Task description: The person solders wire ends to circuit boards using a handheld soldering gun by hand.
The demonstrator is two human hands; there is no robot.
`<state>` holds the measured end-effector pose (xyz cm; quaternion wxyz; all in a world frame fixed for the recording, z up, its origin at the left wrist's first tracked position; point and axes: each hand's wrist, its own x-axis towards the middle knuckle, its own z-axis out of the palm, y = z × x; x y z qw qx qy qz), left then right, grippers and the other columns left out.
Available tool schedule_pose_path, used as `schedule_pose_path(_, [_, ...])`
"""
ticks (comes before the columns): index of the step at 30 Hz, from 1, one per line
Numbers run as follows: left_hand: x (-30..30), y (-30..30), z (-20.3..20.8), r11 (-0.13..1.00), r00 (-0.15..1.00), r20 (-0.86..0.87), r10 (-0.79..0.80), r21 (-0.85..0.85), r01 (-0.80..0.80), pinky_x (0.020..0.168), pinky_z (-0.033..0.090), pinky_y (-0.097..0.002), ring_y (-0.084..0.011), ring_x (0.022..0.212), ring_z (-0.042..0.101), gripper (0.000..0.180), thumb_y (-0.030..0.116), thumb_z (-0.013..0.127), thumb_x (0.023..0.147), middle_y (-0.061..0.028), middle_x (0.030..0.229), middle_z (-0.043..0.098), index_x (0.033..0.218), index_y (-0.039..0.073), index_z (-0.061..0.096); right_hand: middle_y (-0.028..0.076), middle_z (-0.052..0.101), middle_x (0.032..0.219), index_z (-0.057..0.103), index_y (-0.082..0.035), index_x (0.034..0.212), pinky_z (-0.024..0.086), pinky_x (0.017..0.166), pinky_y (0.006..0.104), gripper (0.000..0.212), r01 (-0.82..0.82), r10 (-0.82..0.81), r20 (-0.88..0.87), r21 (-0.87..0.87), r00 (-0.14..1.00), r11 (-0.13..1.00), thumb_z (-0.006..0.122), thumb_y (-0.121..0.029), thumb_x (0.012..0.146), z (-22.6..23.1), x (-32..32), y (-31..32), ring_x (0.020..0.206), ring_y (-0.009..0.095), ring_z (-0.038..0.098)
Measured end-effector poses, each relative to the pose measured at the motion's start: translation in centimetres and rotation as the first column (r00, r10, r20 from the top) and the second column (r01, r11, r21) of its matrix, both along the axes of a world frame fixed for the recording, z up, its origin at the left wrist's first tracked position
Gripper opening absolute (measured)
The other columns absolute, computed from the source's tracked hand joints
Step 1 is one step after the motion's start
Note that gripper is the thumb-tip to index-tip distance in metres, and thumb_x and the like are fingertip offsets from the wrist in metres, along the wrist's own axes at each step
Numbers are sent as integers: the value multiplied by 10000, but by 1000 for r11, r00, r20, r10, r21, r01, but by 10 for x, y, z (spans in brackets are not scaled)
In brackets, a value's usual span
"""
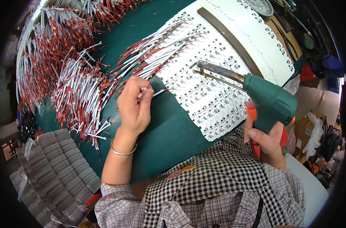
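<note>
In my right hand (265, 140) is a green soldering gun (273, 99) with an orange trigger, its long metal tip pointing left over a white circuit board panel (214, 123). My left hand (135, 102) is pinched around a short red-and-white wire (160, 92), whose end sticks out to the right beside the panel's edge. Rows of small dark components cover the near part of the panel. Several red and white wires (163, 57) lie fanned across the panel's left side, their ends on it. The tool's tip hovers apart from the wire in my left hand.
Large heaps of red and white wires (79, 95) fill the table's left side. A dark curved bar (230, 38) lies across the panel. Stacked grey ribbed strips (59, 167) stand at lower left. A round bowl (261, 6) sits at the far right. The table (157, 152) is green.
</note>
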<state>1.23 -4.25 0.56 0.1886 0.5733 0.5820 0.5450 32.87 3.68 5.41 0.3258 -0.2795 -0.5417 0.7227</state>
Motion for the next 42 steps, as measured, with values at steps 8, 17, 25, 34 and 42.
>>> schedule_pose_path(8, [61, -1, 69, 851, 923, 360, -134, -436, 293, 528, 400, -229, -90, 565, 515, 103, 44, 564, 912, -44, 704, 607, 876, -25, 631, 99, 565, 1131, 386, 31, 1348, 494, 646, 271, 613, -173, 129, 163, 296, 978, 939, 645, 66, 793, -26, -16, 2, 761, 150, 584])
schedule_pose_path(17, [71, 0, 62, 487, 479, 878, 27, -430, 760, 512, 392, -202, -56, 584, 516, 150, 122, 578, 941, -43, 661, 606, 933, -15, 640, 89, 675, 1045, 641, -11, 1074, 533, 813, 298, 324, -249, 116, 304, 447, 946, 859, 737, -121, 785, -10, -43, 6, 940, 178, 662])
schedule_pose_path(25, [84, -2, 42, 981, 965, -177, -194, -25, 193, 481, 475, -264, -186, 579, 621, 278, -24, 726, 668, -62, 726, 633, 937, 12, 663, 75, 643, 832, 590, 13, 1066, 507, 690, 262, 252, -142, -24, 241, 648, 970, 748, 691, -18, 836, -9, -52, 2, 734, 135, 611])
schedule_pose_path(34, [91, 2, 41, 978, 990, -74, -123, 160, 133, 457, 460, -246, -150, 583, 616, 280, -58, 685, 619, -65, 776, 638, 884, 33, 693, 119, 631, 755, 392, 27, 1312, 507, 560, 256, 642, -17, -22, -124, -303, 992, 953, 744, -13, 777, 5, -61, -1, 627, 148, 616])
schedule_pose_path(42, [83, -8, 38, 953, 922, -343, -182, 171, 251, 423, 419, -236, -124, 525, 529, 359, 13, 697, 627, -77, 799, 593, 986, 4, 705, 101, 673, 839, 426, 21, 1304, 517, 634, 243, 586, 33, -48, -91, -152, 995, 988, 716, 35, 794, 0, -54, -2, 723, 120, 629])
